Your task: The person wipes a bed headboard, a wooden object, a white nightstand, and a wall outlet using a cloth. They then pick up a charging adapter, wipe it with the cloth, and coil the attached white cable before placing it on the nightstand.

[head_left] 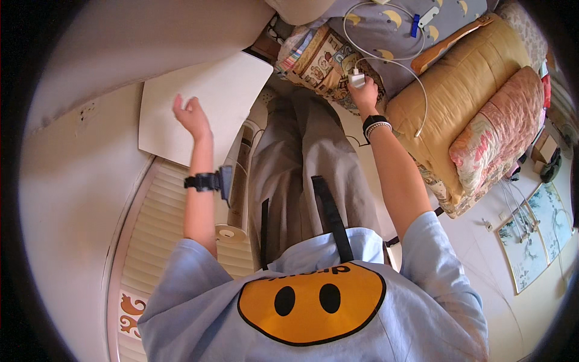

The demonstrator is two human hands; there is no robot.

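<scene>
In my right hand [365, 95] is a white charger plug [356, 79], gripped at its lower end. A white cable [420, 84] leaves its top, loops over the bedding and hangs down across a tan cushion. My left hand [193, 119] is raised in front of a white panel [175, 99], its fingers loosely curved and apart, with nothing visible in them. Close behind the plug lies a patterned cloth [322, 57] with cartoon figures.
A grey cover [395, 36] with yellow moons lies at the back, bearing a small white-and-blue item [415, 26]. The tan cushion [461, 90] and a folded pink floral quilt [500, 127] are piled at right. A slatted door [158, 223] stands at left.
</scene>
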